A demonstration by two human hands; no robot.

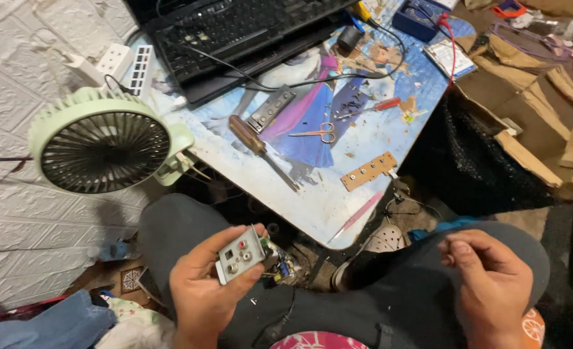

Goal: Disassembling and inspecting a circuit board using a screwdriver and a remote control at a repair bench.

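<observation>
Over our lap, our left hand (202, 284) holds a small grey box w/ plugs (240, 255) on its face. Thumb sits on the top edge, fingers curl under it, so it's a pinch-type grip, not a full fist. Wires & a little board (281, 268) hang out the right side of the box, loose, over our dark trouser leg.

What could go wrong: we think the box could slip, bc only the edges are held. If it tips, the hanging wires may tug or snap. The little board could also bump our knee. Small bits may fall to the messy floor & get lost there.

Our right hand (487, 284) rests on our right knee. Its thumb & first finger press together at the tips, like they pinch sth tiny. We can't tell what, or if there's anything in there at all. The other fingers curl in.

Both wrists bend down, palms mostly facing in.

Up ahead is a low table (312, 207) w/ a picture on top. On it lie a screwdriver w/ brown handle (255, 142), small scissors (317, 132), a brown strip w/ holes (368, 170) & a black keyboard (235, 29). A green fan (99, 145) stands at the left, near the table edge. None touch our hands.
</observation>
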